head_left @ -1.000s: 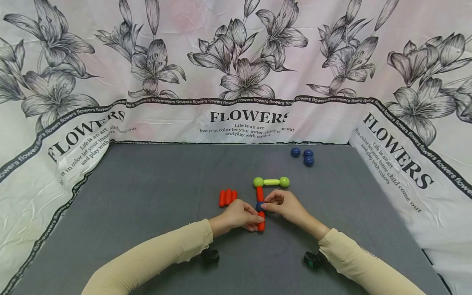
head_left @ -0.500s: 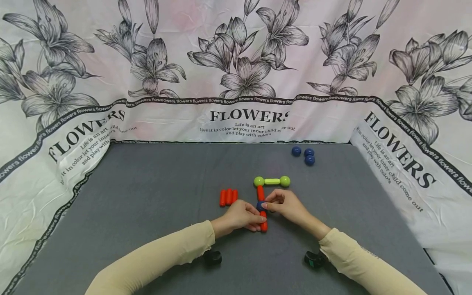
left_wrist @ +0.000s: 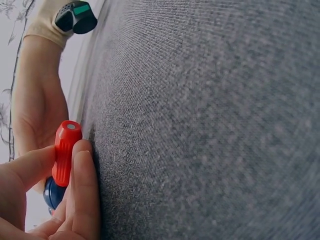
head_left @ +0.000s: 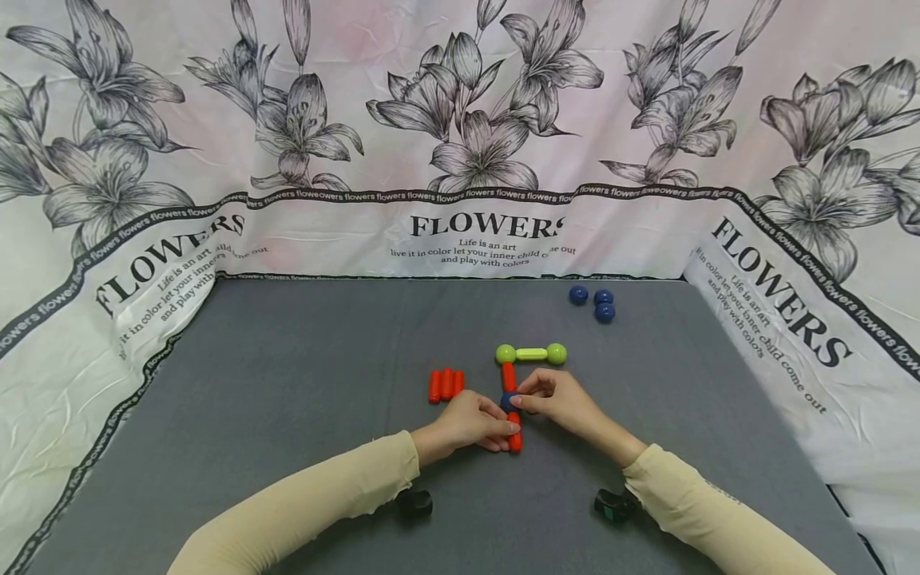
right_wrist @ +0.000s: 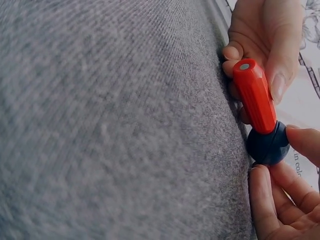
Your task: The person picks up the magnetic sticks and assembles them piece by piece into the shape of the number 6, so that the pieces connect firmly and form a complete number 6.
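Note:
A red magnetic rod (head_left: 515, 444), with a small metal disc in its end, is pinched between the thumb and fingers of my left hand (head_left: 467, 419). Its far end meets a dark blue ball (right_wrist: 268, 145), which my right hand (head_left: 562, 401) grips between thumb and fingers. Beyond the ball a second red rod (head_left: 509, 375) runs up to a green ball (head_left: 506, 353). From there a light green rod (head_left: 532, 354) lies sideways to another green ball (head_left: 557, 354). In the right wrist view, the left thumb and fingers flank the near red rod (right_wrist: 255, 97).
Several loose red rods (head_left: 446, 385) lie side by side left of the joined pieces. Three blue balls (head_left: 604, 312) sit at the back right of the grey cloth surface (head_left: 309, 359). A flower-printed curtain (head_left: 474, 239) borders the back and sides.
The near red rod and my left hand have shifted slightly right, mostly in the first half second. My right hand keeps its grip on the blue ball.

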A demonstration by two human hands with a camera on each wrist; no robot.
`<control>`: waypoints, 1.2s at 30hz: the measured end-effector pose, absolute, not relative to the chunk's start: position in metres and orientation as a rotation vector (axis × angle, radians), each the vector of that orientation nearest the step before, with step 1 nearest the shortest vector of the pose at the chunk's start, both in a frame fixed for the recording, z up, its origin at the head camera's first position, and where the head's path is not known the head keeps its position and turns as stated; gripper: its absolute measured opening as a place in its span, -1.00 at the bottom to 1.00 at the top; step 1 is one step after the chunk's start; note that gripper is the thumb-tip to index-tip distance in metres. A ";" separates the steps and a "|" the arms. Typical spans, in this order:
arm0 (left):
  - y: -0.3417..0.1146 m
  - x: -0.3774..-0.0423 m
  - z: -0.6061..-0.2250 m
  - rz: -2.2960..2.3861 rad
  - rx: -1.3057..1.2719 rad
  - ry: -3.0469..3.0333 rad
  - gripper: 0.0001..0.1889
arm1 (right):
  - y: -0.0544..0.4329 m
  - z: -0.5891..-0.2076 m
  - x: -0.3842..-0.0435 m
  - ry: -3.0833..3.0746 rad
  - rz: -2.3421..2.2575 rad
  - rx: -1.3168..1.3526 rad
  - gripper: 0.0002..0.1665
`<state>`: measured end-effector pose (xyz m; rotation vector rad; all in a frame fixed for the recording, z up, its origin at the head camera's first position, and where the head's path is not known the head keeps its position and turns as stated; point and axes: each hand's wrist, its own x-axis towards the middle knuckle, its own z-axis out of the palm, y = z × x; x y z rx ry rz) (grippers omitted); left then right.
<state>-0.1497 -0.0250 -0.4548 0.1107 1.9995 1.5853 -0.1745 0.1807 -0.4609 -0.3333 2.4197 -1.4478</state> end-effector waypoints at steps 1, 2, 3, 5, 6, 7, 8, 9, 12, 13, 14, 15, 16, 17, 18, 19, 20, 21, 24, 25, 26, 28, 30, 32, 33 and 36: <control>-0.025 -0.149 -0.455 1.589 0.113 1.997 -0.81 | 0.181 -0.461 -0.175 2.420 -1.448 -0.336 -0.71; -0.025 -0.149 -0.455 1.592 0.115 1.995 -0.81 | 0.181 -0.461 -0.175 2.421 -1.446 -0.338 -0.71; -0.025 -0.149 -0.455 1.596 0.116 1.993 -0.81 | 0.181 -0.461 -0.175 2.422 -1.445 -0.339 -0.71; -0.025 -0.148 -0.454 1.602 0.117 1.988 -0.81 | 0.181 -0.461 -0.175 2.429 -1.441 -0.341 -0.71; -0.025 -0.148 -0.455 1.604 0.118 1.988 -0.81 | 0.181 -0.461 -0.175 2.431 -1.437 -0.342 -0.71; -0.025 -0.148 -0.455 1.606 0.117 1.987 -0.81 | 0.181 -0.461 -0.175 2.433 -1.432 -0.345 -0.71; -0.025 -0.148 -0.455 1.608 0.115 1.984 -0.81 | 0.181 -0.461 -0.175 2.433 -1.429 -0.346 -0.71; -0.025 -0.148 -0.455 1.609 0.113 1.981 -0.80 | 0.181 -0.460 -0.175 2.433 -1.426 -0.347 -0.71; -0.026 -0.148 -0.454 1.613 0.109 1.973 -0.80 | 0.182 -0.457 -0.174 2.425 -1.416 -0.351 -0.71; -0.026 -0.148 -0.454 1.615 0.110 1.970 -0.80 | 0.182 -0.456 -0.174 2.420 -1.411 -0.356 -0.71; -0.026 -0.148 -0.454 1.617 0.107 1.967 -0.80 | 0.183 -0.455 -0.174 2.416 -1.406 -0.365 -0.71; -0.026 -0.148 -0.454 1.618 0.107 1.967 -0.80 | 0.184 -0.454 -0.175 2.416 -1.398 -0.374 -0.71; -0.026 -0.148 -0.454 1.618 0.105 1.966 -0.80 | 0.185 -0.453 -0.176 2.417 -1.389 -0.388 -0.71; -0.026 -0.148 -0.454 1.617 0.103 1.966 -0.80 | 0.187 -0.452 -0.177 2.421 -1.380 -0.405 -0.71; -0.026 -0.148 -0.455 1.616 0.099 1.966 -0.80 | 0.189 -0.451 -0.179 2.424 -1.377 -0.422 -0.70; -0.026 -0.148 -0.455 1.614 0.095 1.969 -0.80 | 0.191 -0.450 -0.180 2.432 -1.373 -0.432 -0.70; -0.026 -0.148 -0.455 1.612 0.088 1.969 -0.80 | 0.194 -0.449 -0.182 2.443 -1.372 -0.438 -0.70; -0.026 -0.148 -0.455 1.609 0.083 1.969 -0.81 | 0.197 -0.447 -0.185 2.457 -1.372 -0.434 -0.71; -0.025 -0.148 -0.455 1.606 0.071 1.968 -0.80 | 0.207 -0.442 -0.195 2.503 -1.392 -0.400 -0.69; -0.025 -0.148 -0.455 1.605 0.070 1.969 -0.80 | 0.211 -0.440 -0.199 2.528 -1.396 -0.384 -0.68; -0.025 -0.148 -0.455 1.606 0.068 1.968 -0.80 | 0.215 -0.438 -0.203 2.553 -1.407 -0.370 -0.67; -0.025 -0.148 -0.455 1.607 0.069 1.969 -0.80 | 0.224 -0.435 -0.211 2.625 -1.411 -0.339 -0.65; -0.025 -0.149 -0.455 1.606 0.069 1.970 -0.80 | 0.234 -0.432 -0.219 2.722 -1.390 -0.300 -0.63; -0.026 -0.149 -0.455 1.605 0.070 1.970 -0.80 | 0.244 -0.432 -0.227 2.835 -1.361 -0.242 -0.59; -0.026 -0.150 -0.455 1.604 0.069 1.967 -0.80 | 0.250 -0.432 -0.231 2.893 -1.347 -0.204 -0.58; -0.026 -0.150 -0.455 1.598 0.066 1.961 -0.81 | 0.264 -0.435 -0.243 3.041 -1.349 -0.091 -0.53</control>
